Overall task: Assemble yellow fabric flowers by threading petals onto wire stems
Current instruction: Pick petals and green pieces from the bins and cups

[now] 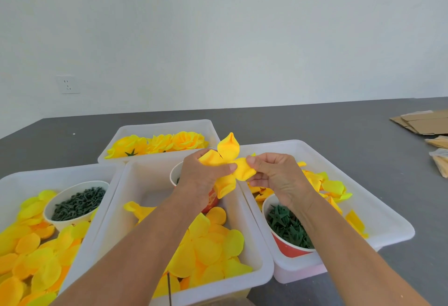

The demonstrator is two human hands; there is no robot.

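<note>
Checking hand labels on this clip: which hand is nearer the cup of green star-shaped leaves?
Right. The right hand hangs just above and behind the cup of green leaves; the left hand is off to its left, over the middle bin.

Your middle tray point(114, 211) dead ahead, loose petals point(208, 250) in its near end, cup point(175, 174) at its far end. Tray point(14, 179) at 9 o'clock: cup of stem pieces point(77, 202) among petals. Tray point(378, 211) at 3 o'clock: cup of leaf pieces point(288, 229) at its near end, petals behind. Tray point(167, 126) at 12 o'clock holds finished flowers point(157, 144). Cardboard point(421, 121) on table point(315, 123) at 2 o'clock.
</note>
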